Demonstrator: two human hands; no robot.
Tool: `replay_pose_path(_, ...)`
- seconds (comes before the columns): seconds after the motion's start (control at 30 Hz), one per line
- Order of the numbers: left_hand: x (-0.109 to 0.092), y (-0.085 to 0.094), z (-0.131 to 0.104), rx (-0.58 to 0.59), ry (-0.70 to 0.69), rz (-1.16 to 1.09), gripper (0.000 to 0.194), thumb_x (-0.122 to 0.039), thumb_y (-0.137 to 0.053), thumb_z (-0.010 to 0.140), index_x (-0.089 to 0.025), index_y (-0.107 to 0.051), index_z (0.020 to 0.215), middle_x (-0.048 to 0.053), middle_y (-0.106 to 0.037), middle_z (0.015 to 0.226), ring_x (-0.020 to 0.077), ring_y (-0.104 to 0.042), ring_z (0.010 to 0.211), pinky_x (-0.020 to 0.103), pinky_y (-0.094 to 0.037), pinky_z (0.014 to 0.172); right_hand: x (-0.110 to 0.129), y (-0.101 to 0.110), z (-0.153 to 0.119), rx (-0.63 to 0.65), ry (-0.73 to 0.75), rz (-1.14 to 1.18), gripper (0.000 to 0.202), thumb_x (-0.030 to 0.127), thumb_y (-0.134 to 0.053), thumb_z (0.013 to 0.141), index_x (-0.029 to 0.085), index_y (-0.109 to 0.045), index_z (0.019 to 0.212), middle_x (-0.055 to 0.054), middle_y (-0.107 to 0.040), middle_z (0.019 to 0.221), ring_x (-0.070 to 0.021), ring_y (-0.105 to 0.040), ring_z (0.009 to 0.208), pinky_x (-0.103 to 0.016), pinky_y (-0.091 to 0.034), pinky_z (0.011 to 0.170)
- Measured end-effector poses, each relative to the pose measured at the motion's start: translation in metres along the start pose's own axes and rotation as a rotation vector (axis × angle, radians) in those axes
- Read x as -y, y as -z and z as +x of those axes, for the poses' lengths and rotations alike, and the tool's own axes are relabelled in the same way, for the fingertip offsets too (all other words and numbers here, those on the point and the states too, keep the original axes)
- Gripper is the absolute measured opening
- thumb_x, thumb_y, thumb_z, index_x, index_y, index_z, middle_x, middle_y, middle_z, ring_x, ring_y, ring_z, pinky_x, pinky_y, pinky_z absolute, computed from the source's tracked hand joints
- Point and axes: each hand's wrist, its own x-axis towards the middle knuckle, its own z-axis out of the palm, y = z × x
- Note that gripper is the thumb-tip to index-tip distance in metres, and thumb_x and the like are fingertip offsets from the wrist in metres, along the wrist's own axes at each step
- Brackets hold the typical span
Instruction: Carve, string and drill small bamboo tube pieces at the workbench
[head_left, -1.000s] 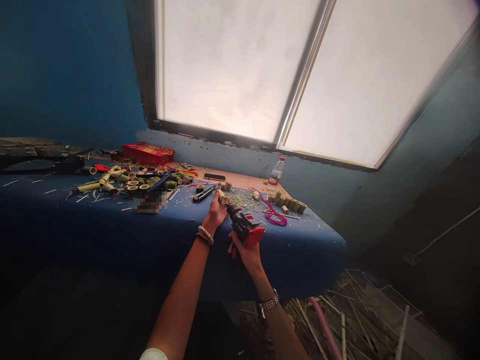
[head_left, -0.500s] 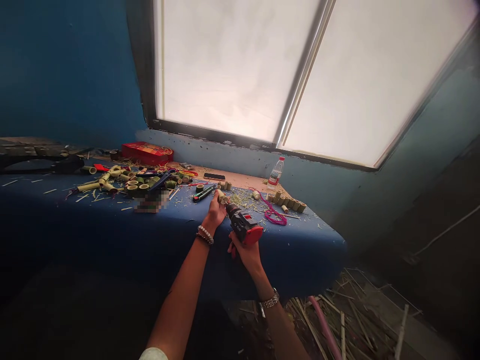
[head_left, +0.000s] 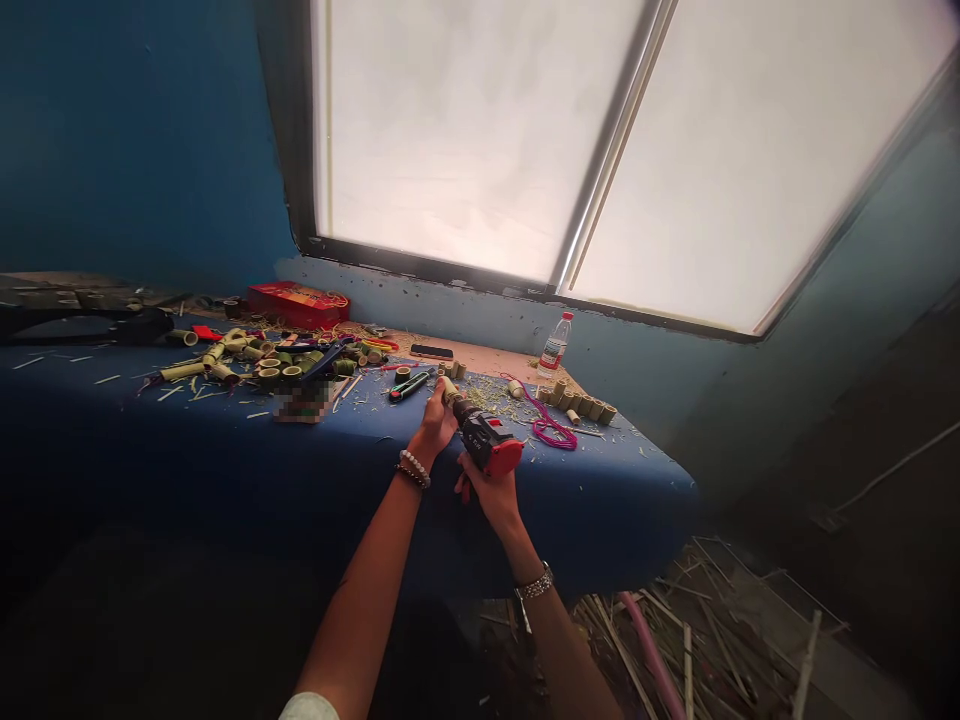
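Observation:
My left hand (head_left: 435, 420) is closed around a short bamboo piece (head_left: 449, 390) above the front part of the blue-covered table (head_left: 360, 425). Wrapped round the grip of a black and red power drill (head_left: 489, 442) is my right hand (head_left: 487, 490). The drill's chuck points up and left, right against the end of the bamboo; the bit itself cannot be made out. A green and black utility knife (head_left: 409, 387) lies just left of my left hand, and pale shavings (head_left: 491, 400) are scattered beyond the drill.
Purple cord (head_left: 553, 435), a row of bamboo pieces (head_left: 581, 402) and a plastic bottle (head_left: 554, 345) are on the right. A phone (head_left: 432, 352) lies behind. Leftward are heaped bamboo pieces (head_left: 225, 350) and a red box (head_left: 296, 304). Sticks (head_left: 720, 640) litter the floor.
The drill has moved slightly up and left, its chuck now closer to the bamboo piece. Both hands keep their holds. The whole view has shifted a little.

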Motion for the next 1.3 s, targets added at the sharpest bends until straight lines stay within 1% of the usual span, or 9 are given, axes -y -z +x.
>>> replay_pose_path(0.2,0.0,-0.001,-0.002,-0.022,-0.013,0.009,0.035,-0.045,-0.055,0.102,-0.02,-0.053,0.078,0.0,-0.054,0.068,0.013,-0.051,0.06,0.024,-0.046,0.059,-0.008,0.0,0.001,0.01,0.035,-0.05,0.047,0.058,-0.085,0.071,0.021,-0.063,0.091,0.003,-0.061,0.052,-0.0195,-0.059,0.041,-0.031,-0.047,0.039)
replay_pose_path(0.37,0.002,0.001,0.002,-0.021,-0.027,-0.001,0.035,-0.044,-0.054,0.103,-0.02,-0.052,0.077,-0.001,-0.051,0.066,0.0131,-0.049,0.058,0.025,-0.047,0.061,-0.006,-0.003,0.002,-0.016,0.017,0.043,0.045,0.056,-0.084,0.073,0.019,-0.064,0.091,-0.003,-0.073,0.075,-0.0172,-0.063,0.045,-0.028,-0.046,0.038)
replay_pose_path(0.4,0.003,0.001,0.002,-0.025,-0.025,-0.004,0.035,-0.044,-0.055,0.102,-0.02,-0.052,0.077,-0.001,-0.052,0.066,0.0131,-0.049,0.058,0.025,-0.047,0.061,-0.005,-0.004,0.002,-0.025,0.013,0.047,0.045,0.055,-0.084,0.072,0.019,-0.064,0.09,-0.003,-0.074,0.077,-0.0171,-0.063,0.045,-0.028,-0.045,0.038)
replay_pose_path(0.5,0.003,0.001,0.003,-0.024,-0.031,-0.026,0.035,-0.044,-0.057,0.101,-0.02,-0.053,0.077,-0.001,-0.052,0.067,0.0133,-0.048,0.058,0.026,-0.047,0.062,-0.002,-0.008,0.0,-0.041,0.017,0.025,0.045,0.054,-0.085,0.071,0.019,-0.064,0.088,-0.001,-0.07,0.069,-0.0178,-0.063,0.044,-0.027,-0.045,0.038)
replay_pose_path(0.57,0.003,0.002,0.003,-0.017,-0.036,-0.036,0.035,-0.043,-0.056,0.101,-0.02,-0.053,0.076,-0.001,-0.052,0.067,0.0134,-0.048,0.059,0.026,-0.047,0.063,-0.001,-0.01,-0.001,-0.063,0.021,0.031,0.044,0.052,-0.086,0.07,0.019,-0.063,0.089,0.0,-0.07,0.068,-0.0183,-0.063,0.044,-0.028,-0.046,0.039)
replay_pose_path(0.73,0.002,0.003,0.004,-0.026,-0.011,-0.026,0.037,-0.045,-0.049,0.104,-0.02,-0.052,0.076,0.0,-0.053,0.066,0.0136,-0.049,0.058,0.026,-0.048,0.063,-0.003,-0.013,-0.001,-0.161,-0.02,0.08,0.046,0.05,-0.087,0.069,0.017,-0.066,0.093,-0.005,-0.076,0.079,-0.0197,-0.067,0.048,-0.029,-0.049,0.043)
replay_pose_path(0.93,0.002,0.005,0.007,-0.047,-0.034,-0.056,0.037,-0.041,-0.043,0.107,-0.02,-0.052,0.078,-0.001,-0.055,0.066,0.0133,-0.053,0.059,0.025,-0.047,0.061,0.002,-0.013,0.002,-0.224,-0.037,0.1,0.055,0.048,-0.09,0.066,0.018,-0.067,0.106,-0.007,-0.078,0.094,-0.024,-0.074,0.059,-0.032,-0.056,0.051)
replay_pose_path(1.1,0.0,0.002,0.006,-0.069,-0.026,-0.062,0.039,-0.04,-0.04,0.108,-0.02,-0.052,0.077,-0.001,-0.054,0.064,0.0131,-0.052,0.058,0.025,-0.045,0.06,0.008,-0.011,0.003,-0.215,-0.05,0.055,0.049,0.048,-0.089,0.066,0.017,-0.069,0.098,-0.005,-0.076,0.084,-0.0249,-0.073,0.057,-0.031,-0.054,0.049)
replay_pose_path(1.3,0.0,0.001,0.006,-0.109,-0.049,-0.079,0.041,-0.039,-0.038,0.109,-0.02,-0.05,0.074,-0.001,-0.051,0.063,0.0135,-0.049,0.057,0.026,-0.044,0.059,0.009,-0.009,0.004,-0.175,-0.102,0.063,0.049,0.051,-0.09,0.062,0.017,-0.07,0.092,-0.006,-0.077,0.081,-0.0224,-0.069,0.053,-0.031,-0.052,0.048)
